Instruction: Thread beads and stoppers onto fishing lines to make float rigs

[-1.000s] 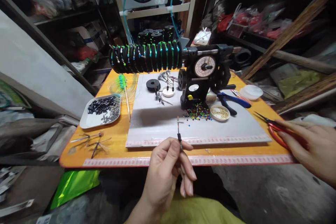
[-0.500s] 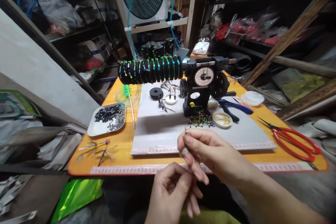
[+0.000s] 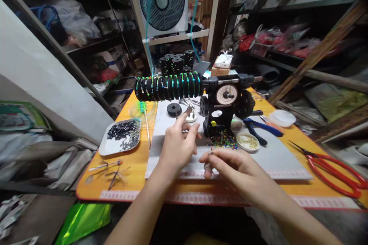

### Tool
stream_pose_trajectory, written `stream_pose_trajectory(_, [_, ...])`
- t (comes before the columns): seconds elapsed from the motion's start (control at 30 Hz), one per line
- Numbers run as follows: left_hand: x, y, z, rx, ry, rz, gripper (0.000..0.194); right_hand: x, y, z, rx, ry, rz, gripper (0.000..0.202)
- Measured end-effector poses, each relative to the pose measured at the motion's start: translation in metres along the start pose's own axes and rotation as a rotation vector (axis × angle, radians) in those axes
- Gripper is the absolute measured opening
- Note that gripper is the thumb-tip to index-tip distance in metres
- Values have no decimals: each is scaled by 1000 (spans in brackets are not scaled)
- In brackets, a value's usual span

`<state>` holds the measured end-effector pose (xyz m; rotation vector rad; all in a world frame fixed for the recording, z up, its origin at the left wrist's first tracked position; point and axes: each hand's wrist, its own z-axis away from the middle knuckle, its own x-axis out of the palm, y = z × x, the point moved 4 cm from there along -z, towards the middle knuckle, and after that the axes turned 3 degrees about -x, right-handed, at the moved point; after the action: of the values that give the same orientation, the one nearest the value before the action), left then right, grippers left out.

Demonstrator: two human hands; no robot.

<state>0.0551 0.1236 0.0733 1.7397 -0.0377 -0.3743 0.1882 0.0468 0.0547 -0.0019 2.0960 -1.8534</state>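
My left hand (image 3: 179, 141) reaches over the grey board (image 3: 161, 153), fingers apart and the index stretched out. Its fingertip is at the small white dish (image 3: 190, 118) with dark upright pieces on it; whether it touches them I cannot tell. Thumb and index of my right hand (image 3: 230, 162) are pinched together in front of the bead pile. A tiny piece pokes up from that pinch, too small to name. Loose coloured beads (image 3: 222, 139) lie by the foot of a black winding machine (image 3: 220, 115). Beside them sits a round dish of gold-coloured bits (image 3: 247, 142).
A row of black spools (image 3: 169, 87) with green and blue line juts left from the machine. Blue-handled pliers (image 3: 263, 127) and red-handled scissors (image 3: 330, 168) lie at right. At left stand a white tray (image 3: 105, 145) of dark pieces and a stick with a green tuft (image 3: 147, 126).
My left hand has left my right hand and moved up and forward to the small white dish, fingers spreading. My right hand keeps its pinch. The view has tilted slightly upward.
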Motion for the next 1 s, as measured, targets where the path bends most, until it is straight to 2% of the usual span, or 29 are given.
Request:
stream_pose_trajectory(0.1, [6,4,-30,40,14,-32,36,-1,-1,-1,-54,18,165,38])
stream_pose_trajectory(0.17, [7,3,-36,62,41,-49,22,-2,0,-2,-85,42,267,32])
stream_pose_trajectory(0.23, [4,2,-32,80,79,-52,17,-2,3,-3,-114,83,369,26])
stream_pose_trajectory(0.3, [0,1,-21,75,90,-29,19,-4,8,-5,-142,128,461,21])
stream_pose_trajectory(0.37, [-2,0,-7,34,41,26,24,-5,14,-7,-172,168,541,18])
stream_pose_trajectory(0.53, [-6,-13,34,-135,-143,186,34,-3,25,-9,-240,236,714,31])
stream_pose_trajectory(0.67, [-10,-29,74,-309,-168,308,33,1,29,-7,-301,256,818,33])
stream_pose_trajectory(0.8, [-6,-44,111,-423,-164,340,43,3,25,0,-359,293,910,32])
stream_pose_trajectory(0.9, [-3,-55,131,-500,-167,356,55,5,16,13,-393,377,970,35])
stream_pose_trajectory(1.0, [-2,-61,146,-543,-193,301,63,21,0,31,-579,396,958,31])
